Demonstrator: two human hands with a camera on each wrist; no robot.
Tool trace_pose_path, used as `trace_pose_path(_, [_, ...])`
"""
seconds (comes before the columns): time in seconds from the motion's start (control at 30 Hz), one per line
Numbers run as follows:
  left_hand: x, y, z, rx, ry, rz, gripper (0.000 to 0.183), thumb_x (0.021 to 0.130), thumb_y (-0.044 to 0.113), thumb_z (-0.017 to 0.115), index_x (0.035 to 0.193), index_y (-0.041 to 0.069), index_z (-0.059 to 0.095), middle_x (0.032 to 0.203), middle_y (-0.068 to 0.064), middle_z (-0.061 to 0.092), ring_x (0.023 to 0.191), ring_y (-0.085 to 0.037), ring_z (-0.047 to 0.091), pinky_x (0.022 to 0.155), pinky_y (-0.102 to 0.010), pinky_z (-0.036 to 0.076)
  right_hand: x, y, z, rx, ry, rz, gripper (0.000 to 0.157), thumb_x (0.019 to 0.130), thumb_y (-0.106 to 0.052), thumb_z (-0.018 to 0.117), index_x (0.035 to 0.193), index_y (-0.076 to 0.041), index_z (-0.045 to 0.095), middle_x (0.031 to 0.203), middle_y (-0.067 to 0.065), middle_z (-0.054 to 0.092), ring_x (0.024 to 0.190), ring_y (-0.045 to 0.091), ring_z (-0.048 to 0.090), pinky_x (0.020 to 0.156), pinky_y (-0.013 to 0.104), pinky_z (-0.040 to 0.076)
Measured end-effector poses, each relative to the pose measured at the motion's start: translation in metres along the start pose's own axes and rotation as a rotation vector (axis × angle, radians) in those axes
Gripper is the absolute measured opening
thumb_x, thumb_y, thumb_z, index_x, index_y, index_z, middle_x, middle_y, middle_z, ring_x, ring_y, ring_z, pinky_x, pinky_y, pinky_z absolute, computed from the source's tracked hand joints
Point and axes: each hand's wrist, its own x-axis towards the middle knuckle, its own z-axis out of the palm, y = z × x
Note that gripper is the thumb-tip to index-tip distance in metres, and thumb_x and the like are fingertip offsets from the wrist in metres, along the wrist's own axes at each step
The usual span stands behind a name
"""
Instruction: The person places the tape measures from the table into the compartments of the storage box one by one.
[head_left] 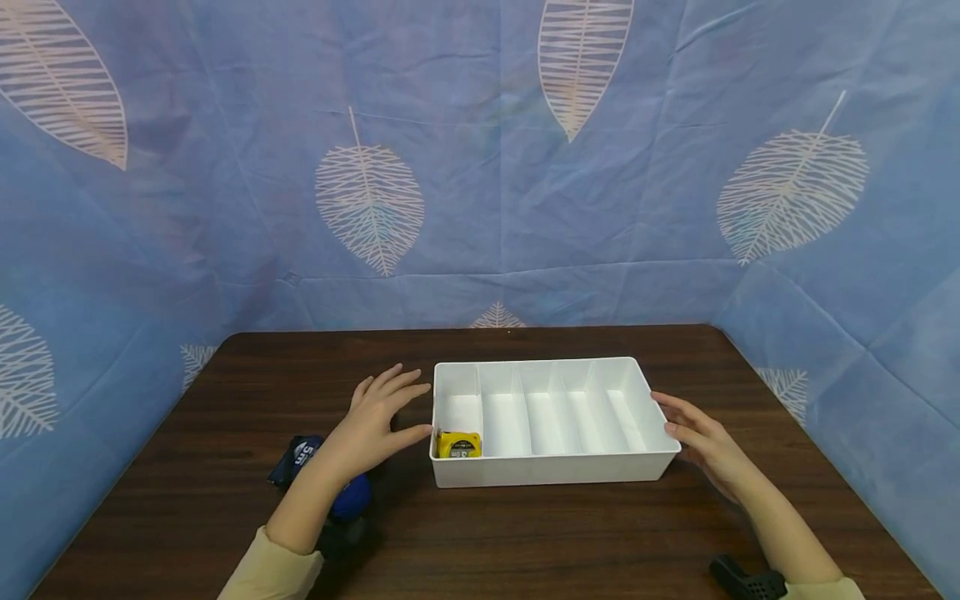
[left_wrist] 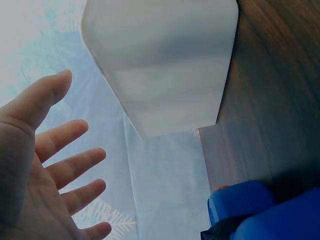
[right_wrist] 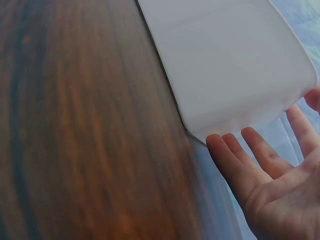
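Observation:
A white tray [head_left: 557, 468] with several compartments stands on the table. A yellow tape measure [head_left: 459, 445] lies in its leftmost compartment, at the near end. My left hand [head_left: 375, 429] is spread beside the tray's left end, holding nothing; the left wrist view shows a gap between its fingers [left_wrist: 75, 162] and the tray. At the opposite end, my right hand [head_left: 705, 446] has its fingertips right at the end wall and rim, fingers [right_wrist: 265, 150] fairly straight. Under the left forearm lie a dark blue object marked "5m" [head_left: 298, 457] and a rounded blue object [head_left: 352, 498], partly hidden.
The dark wooden table [head_left: 525, 542] reaches back to a blue leaf-patterned cloth [head_left: 480, 192] hanging behind and at both sides. A black strap-like device [head_left: 742, 579] is at the right wrist, by the table's near side.

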Motion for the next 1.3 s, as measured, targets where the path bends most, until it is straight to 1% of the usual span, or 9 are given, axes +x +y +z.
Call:
trace_pose_path(0.23, [0.000,-0.005,0.000,0.015,0.004,-0.011,0.061,0.083,0.037,0.074,0.135,0.010,0.056,0.146,-0.012,0.041,0.140,-0.036,0.022,0.103,-0.068,0.008,0.000,0.000,0.000,-0.007,0.003,0.007,0.048,0.102,-0.011,0.043,0.149,-0.008,0.033,0.124,-0.015,0.050,0.106,0.006,0.056,0.078,0.034,0.051])
trace_pose_path(0.57, [-0.001,-0.018,0.004,0.015,-0.021,-0.085,0.063,0.083,0.035,0.075,0.137,0.010,0.053,0.147,-0.016,0.038,0.139,-0.038,0.020,0.102,-0.070,0.006,0.000,0.001,-0.001,-0.011,-0.001,0.000,0.049,0.102,-0.011,0.043,0.149,-0.009,0.033,0.124,-0.015,0.050,0.105,0.007,0.056,0.077,0.034,0.051])
trace_pose_path(0.7, [-0.001,-0.023,0.004,-0.003,-0.032,-0.110,0.064,0.083,0.035,0.074,0.138,0.010,0.052,0.148,-0.016,0.036,0.139,-0.040,0.019,0.101,-0.070,0.005,0.000,0.000,-0.001,-0.015,0.002,0.007,0.049,0.102,-0.012,0.044,0.149,-0.009,0.033,0.123,-0.015,0.050,0.105,0.006,0.056,0.078,0.034,0.051])
trace_pose_path(1.07, [-0.004,-0.031,0.007,-0.010,-0.046,-0.146,0.067,0.083,0.035,0.074,0.140,0.009,0.050,0.148,-0.019,0.035,0.137,-0.043,0.020,0.099,-0.072,0.007,-0.001,0.000,-0.001,-0.017,0.009,0.009,0.048,0.101,-0.012,0.044,0.148,-0.008,0.034,0.122,-0.015,0.051,0.104,0.006,0.056,0.078,0.034,0.051])
trace_pose_path(1.3, [-0.006,-0.034,0.008,-0.005,-0.072,-0.176,0.070,0.084,0.036,0.074,0.142,0.008,0.046,0.149,-0.021,0.033,0.136,-0.047,0.021,0.097,-0.073,0.009,0.000,0.002,-0.001,-0.020,0.005,0.003,0.049,0.101,-0.012,0.044,0.148,-0.007,0.033,0.122,-0.015,0.051,0.104,0.006,0.057,0.077,0.034,0.051])
